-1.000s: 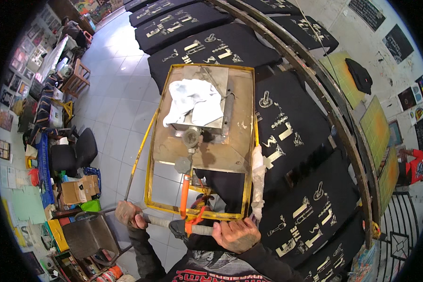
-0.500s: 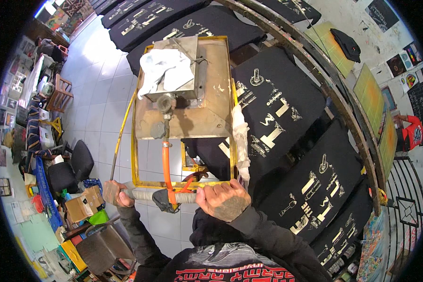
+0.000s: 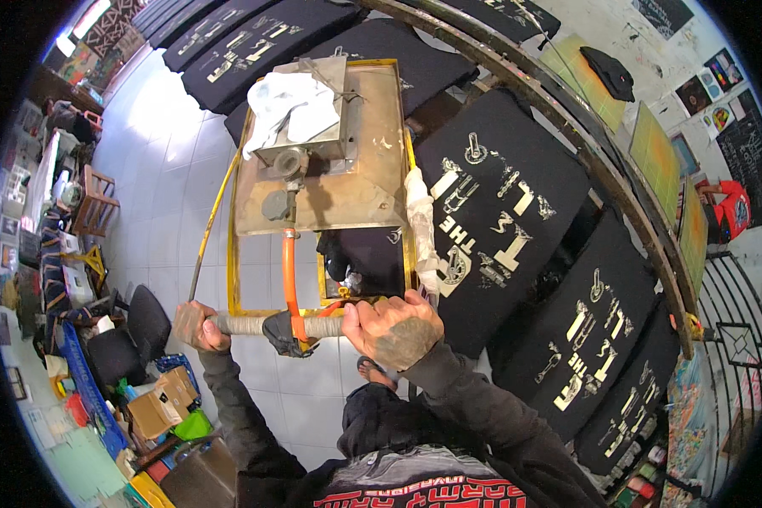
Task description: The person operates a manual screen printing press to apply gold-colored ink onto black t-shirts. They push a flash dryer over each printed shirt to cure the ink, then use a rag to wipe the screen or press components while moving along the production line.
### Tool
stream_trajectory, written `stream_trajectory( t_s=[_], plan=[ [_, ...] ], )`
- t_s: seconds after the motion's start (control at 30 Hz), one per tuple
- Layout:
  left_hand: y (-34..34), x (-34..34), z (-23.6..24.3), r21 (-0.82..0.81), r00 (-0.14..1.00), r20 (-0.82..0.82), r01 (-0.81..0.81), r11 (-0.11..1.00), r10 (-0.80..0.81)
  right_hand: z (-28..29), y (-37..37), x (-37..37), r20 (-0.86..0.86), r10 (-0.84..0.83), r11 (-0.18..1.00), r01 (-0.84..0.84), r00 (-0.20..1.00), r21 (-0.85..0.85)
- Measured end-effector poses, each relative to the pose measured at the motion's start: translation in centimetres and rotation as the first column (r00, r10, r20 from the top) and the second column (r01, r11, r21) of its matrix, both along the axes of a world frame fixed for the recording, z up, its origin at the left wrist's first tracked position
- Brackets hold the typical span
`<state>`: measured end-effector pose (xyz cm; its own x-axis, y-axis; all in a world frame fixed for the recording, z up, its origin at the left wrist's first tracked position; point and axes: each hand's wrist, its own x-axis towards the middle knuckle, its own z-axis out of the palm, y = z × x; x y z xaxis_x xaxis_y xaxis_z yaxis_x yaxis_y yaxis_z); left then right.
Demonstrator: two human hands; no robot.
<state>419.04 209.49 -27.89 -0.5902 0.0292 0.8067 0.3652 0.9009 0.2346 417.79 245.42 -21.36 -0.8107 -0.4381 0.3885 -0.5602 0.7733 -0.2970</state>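
Note:
My left hand (image 3: 201, 326) is closed round the left end of a cord-wrapped handlebar (image 3: 253, 328). My right hand (image 3: 391, 332) grips the bar's right end. The bar crosses the near side of a yellow metal frame (image 3: 234, 262), which carries a tan metal plate (image 3: 364, 190) and a steel box (image 3: 334, 118) draped with white cloth (image 3: 286, 106). An orange hose (image 3: 289, 279) runs from a pipe fitting (image 3: 286, 165) down to the bar. A pole wrapped in pale material (image 3: 419, 222) stands beside the frame, just beyond my right hand.
Black printed shirts on boards (image 3: 499, 169) line the right and back, along a curved dark rail (image 3: 582, 114). A tiled floor (image 3: 157, 212) runs left, beside chairs (image 3: 144, 322) and boxes (image 3: 162, 398). A person in red (image 3: 730, 212) is at far right; another (image 3: 63, 127) at far left.
The frame, box and both hands have shifted up and left in the picture, and the shirt boards pass by on the right. My foot now shows below the bar.

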Motion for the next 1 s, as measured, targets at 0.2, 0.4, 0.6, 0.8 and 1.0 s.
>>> stream_trajectory(
  t_s=[0.2, 0.4, 0.6, 0.8, 1.0],
  plan=[
    [-4.7, -4.5, 0.7, 0.011, 0.996, 0.055, 0.066, 0.998, -0.067, -0.2, -5.5, -1.1, 0.019, -0.102, 0.995, 0.102, 0.995, 0.017],
    [-7.5, -8.0, 1.2, 0.005, 0.989, 0.059, 0.138, 0.990, -0.138, 0.0, -9.1, -1.9, 0.088, -0.137, 0.990, 0.135, 0.987, 0.030],
    [-9.5, -11.9, 1.9, -0.001, 0.974, 0.082, 0.211, 0.977, -0.210, 0.5, -12.0, -3.6, 0.115, -0.223, 0.974, 0.225, 0.968, -0.006],
    [-11.5, -16.8, 1.7, -0.037, 0.954, 0.159, 0.263, 0.964, -0.255, 0.3, -14.5, -5.8, 0.048, -0.279, 0.960, 0.279, 0.959, 0.005],
    [-14.0, -21.4, 1.8, -0.043, 0.923, 0.123, 0.371, 0.928, -0.364, 0.8, -16.9, -8.1, 0.127, -0.349, 0.936, 0.351, 0.928, 0.013]
  ],
)
